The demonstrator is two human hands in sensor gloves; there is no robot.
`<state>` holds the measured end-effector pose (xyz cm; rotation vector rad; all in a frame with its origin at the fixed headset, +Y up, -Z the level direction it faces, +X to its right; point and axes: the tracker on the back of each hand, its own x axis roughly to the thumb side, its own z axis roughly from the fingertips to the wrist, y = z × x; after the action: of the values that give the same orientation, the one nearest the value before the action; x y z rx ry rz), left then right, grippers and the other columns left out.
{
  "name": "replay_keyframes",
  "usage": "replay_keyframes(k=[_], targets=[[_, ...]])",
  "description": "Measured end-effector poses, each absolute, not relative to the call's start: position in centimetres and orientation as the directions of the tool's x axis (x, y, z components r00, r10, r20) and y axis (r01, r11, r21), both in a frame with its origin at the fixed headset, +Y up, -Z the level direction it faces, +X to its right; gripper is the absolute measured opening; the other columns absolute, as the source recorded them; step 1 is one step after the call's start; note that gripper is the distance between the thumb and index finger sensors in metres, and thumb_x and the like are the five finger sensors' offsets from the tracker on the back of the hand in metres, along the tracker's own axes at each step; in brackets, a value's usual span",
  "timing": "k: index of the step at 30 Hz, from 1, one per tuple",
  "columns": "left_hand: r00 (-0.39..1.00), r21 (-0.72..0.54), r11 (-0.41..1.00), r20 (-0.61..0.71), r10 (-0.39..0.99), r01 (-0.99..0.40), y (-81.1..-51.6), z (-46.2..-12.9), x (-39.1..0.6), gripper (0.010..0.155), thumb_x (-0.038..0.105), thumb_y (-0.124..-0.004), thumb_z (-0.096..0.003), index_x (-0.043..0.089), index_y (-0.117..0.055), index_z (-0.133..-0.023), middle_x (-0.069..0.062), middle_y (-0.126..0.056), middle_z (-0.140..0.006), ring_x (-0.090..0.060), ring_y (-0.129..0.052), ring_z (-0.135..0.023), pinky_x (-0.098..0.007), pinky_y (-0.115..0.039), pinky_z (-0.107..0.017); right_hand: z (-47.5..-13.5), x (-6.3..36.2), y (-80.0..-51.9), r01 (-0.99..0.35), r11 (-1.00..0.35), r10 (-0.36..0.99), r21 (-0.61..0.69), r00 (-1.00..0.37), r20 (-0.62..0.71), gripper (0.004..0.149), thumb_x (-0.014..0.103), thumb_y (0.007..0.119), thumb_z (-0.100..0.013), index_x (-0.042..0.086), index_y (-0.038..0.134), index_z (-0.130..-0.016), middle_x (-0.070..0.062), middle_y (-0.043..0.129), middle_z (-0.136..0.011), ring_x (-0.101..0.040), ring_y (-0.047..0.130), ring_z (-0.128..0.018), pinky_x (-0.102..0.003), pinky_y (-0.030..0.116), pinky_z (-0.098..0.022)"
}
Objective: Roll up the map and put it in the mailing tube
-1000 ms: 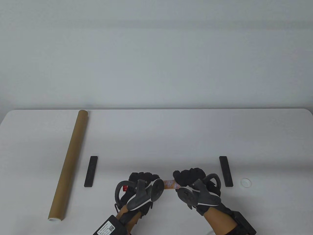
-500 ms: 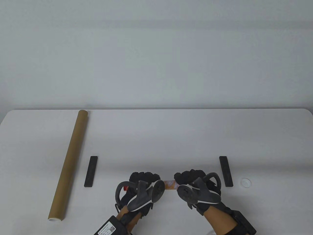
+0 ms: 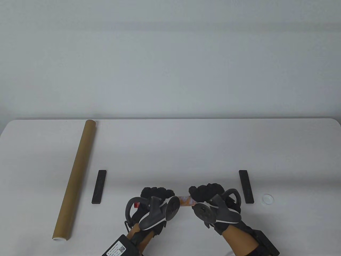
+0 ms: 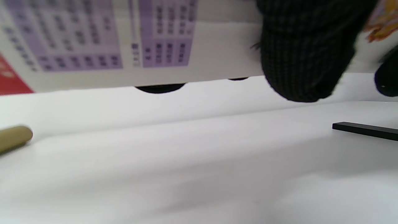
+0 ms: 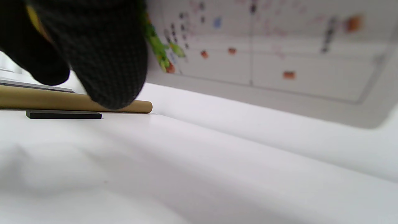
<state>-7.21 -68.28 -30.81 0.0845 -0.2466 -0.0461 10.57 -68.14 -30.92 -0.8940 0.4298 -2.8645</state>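
The rolled map (image 3: 185, 200) is held above the table's front edge, only a short printed stretch showing between my hands. My left hand (image 3: 155, 196) grips its left part and my right hand (image 3: 206, 192) grips its right part. In the left wrist view the map (image 4: 124, 40) fills the top, white with purple tables, a gloved finger (image 4: 303, 53) wrapped over it. In the right wrist view the map (image 5: 264, 49) shows small coloured marks beside my gloved fingers (image 5: 105, 53). The brown mailing tube (image 3: 76, 177) lies on the left of the table, its open end (image 3: 60, 238) toward me.
Two black bar weights lie on the table, one left (image 3: 99, 187) of my hands and one right (image 3: 246, 186). A white tube cap (image 3: 267, 198) lies at the right. The tube (image 5: 62, 101) and a weight (image 5: 63, 114) show in the right wrist view.
Hardly anything has changed. Both hands stay on the rolled map, with the trackers shifting only slightly.
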Motion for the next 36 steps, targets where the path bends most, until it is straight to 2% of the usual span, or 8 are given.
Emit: replay_keyframes(k=[4, 8, 13, 17, 20, 28, 36], targets=[[0.971, 0.009, 1.0, 0.241, 0.003, -0.005, -68.4, -31.1, -7.5, 0.048, 0.063, -0.096, -0.0292, 0.041, -0.088, -0.071, 0.009, -0.098, -0.058, -0.014, -0.103, -0.052, -0.038, -0.08, -0.063, -30.8, 10.4, -68.0, 0.043, -0.946, -0.22, -0.323, -0.815, 0.536, 0.063, 0.042, 0.099, -0.04, 0.011, 0.083, -0.093, -0.005, 0.093, -0.069, -0.029, 0.1, -0.055, -0.056, 0.077, -0.054], [0.968, 0.016, 1.0, 0.249, -0.002, -0.002, -68.5, -31.1, -7.5, 0.049, 0.063, -0.096, -0.0292, 0.041, -0.088, -0.072, 0.009, -0.097, -0.059, -0.014, -0.103, -0.053, -0.039, -0.079, -0.063, -30.9, 10.4, -68.0, 0.041, -0.956, -0.2, -0.291, -0.815, 0.544, 0.06, 0.041, 0.1, -0.04, 0.011, 0.085, -0.09, -0.003, 0.094, -0.064, -0.027, 0.1, -0.049, -0.055, 0.08, -0.05], [0.964, 0.117, 0.992, 0.256, -0.071, 0.041, -68.4, -30.6, -7.1, 0.054, 0.064, -0.095, -0.0285, 0.04, -0.087, -0.076, 0.009, -0.097, -0.064, -0.015, -0.103, -0.057, -0.039, -0.078, -0.065, -31.3, 10.7, -68.1, 0.017, -0.971, -0.148, -0.237, -0.824, 0.548, 0.057, 0.04, 0.1, -0.04, 0.011, 0.086, -0.088, -0.003, 0.094, -0.062, -0.027, 0.1, -0.046, -0.055, 0.081, -0.049], [0.953, 0.25, 0.963, 0.255, -0.167, 0.102, -68.2, -30.0, -6.7, 0.055, 0.064, -0.095, -0.0284, 0.041, -0.085, -0.078, 0.009, -0.096, -0.066, -0.015, -0.103, -0.06, -0.039, -0.078, -0.066, -31.8, 11.1, -68.2, -0.047, -0.988, -0.044, -0.149, -0.834, 0.55, 0.057, 0.04, 0.099, -0.041, 0.01, 0.087, -0.088, -0.004, 0.094, -0.062, -0.027, 0.1, -0.045, -0.055, 0.081, -0.048], [0.946, 0.288, 0.95, 0.259, -0.195, 0.117, -68.1, -29.8, -6.6, 0.055, 0.064, -0.095, -0.0285, 0.041, -0.086, -0.077, 0.009, -0.097, -0.065, -0.014, -0.103, -0.059, -0.039, -0.078, -0.065, -32.0, 11.3, -68.3, -0.076, -0.991, 0.003, -0.109, -0.834, 0.552, 0.057, 0.04, 0.099, -0.041, 0.01, 0.087, -0.087, -0.004, 0.095, -0.061, -0.027, 0.1, -0.045, -0.055, 0.081, -0.047], [0.949, 0.228, 0.967, 0.265, -0.172, 0.112, -68.0, -30.1, -6.6, 0.049, 0.063, -0.095, -0.0297, 0.041, -0.087, -0.073, 0.009, -0.097, -0.061, -0.015, -0.103, -0.054, -0.039, -0.079, -0.064, -31.8, 11.2, -68.3, -0.05, -0.988, -0.04, -0.145, -0.83, 0.556, 0.059, 0.041, 0.099, -0.041, 0.009, 0.086, -0.089, -0.005, 0.094, -0.064, -0.028, 0.1, -0.048, -0.055, 0.08, -0.049], [0.967, 0.042, 0.998, 0.252, -0.045, 0.036, -68.1, -30.8, -7.1, 0.048, 0.063, -0.095, -0.0303, 0.04, -0.087, -0.072, 0.008, -0.097, -0.059, -0.015, -0.103, -0.052, -0.039, -0.08, -0.063, -31.1, 10.6, -68.2, 0.026, -0.964, -0.174, -0.266, -0.817, 0.55, 0.063, 0.042, 0.099, -0.041, 0.01, 0.083, -0.093, -0.006, 0.093, -0.07, -0.031, 0.099, -0.056, -0.057, 0.076, -0.053]])
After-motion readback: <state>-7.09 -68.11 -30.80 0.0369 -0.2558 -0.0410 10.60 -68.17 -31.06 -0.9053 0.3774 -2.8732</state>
